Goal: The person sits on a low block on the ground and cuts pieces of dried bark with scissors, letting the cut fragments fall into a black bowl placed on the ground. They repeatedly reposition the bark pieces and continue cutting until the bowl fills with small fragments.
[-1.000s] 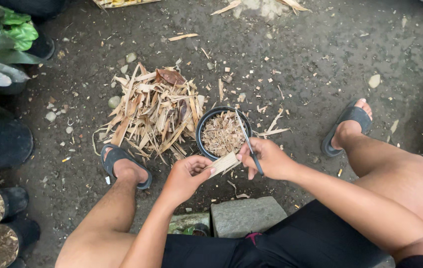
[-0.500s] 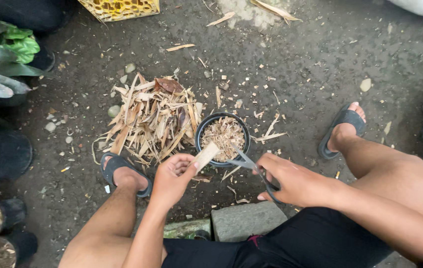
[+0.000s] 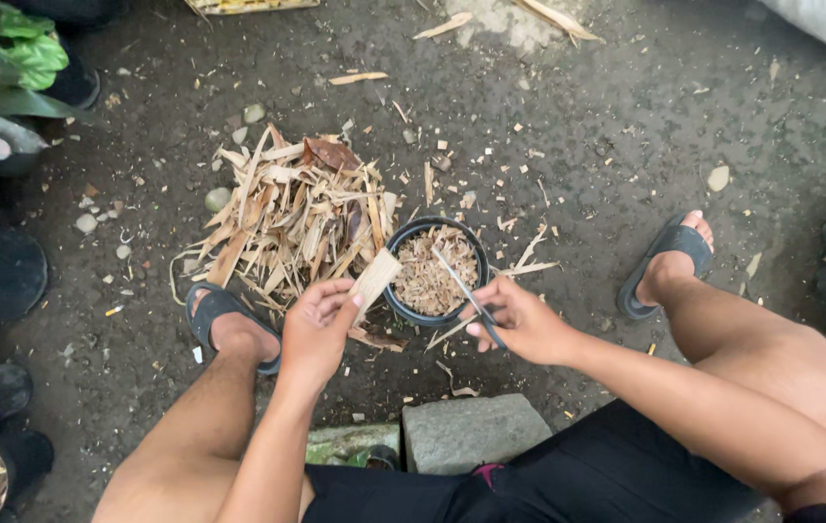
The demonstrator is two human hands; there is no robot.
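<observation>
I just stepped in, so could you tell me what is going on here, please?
A person squats on the ground over a small black pot filled with chopped dry bits. The left hand holds a pale strip of dry husk at the pot's rim. The right hand holds scissors, blades angled over the pot. A pile of dry strips lies beside it.

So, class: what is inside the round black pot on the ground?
The black pot is filled nearly to the rim with small pale chopped husk pieces. The scissors in the right hand cross over them. Whatever lies beneath the top layer is covered.
</observation>
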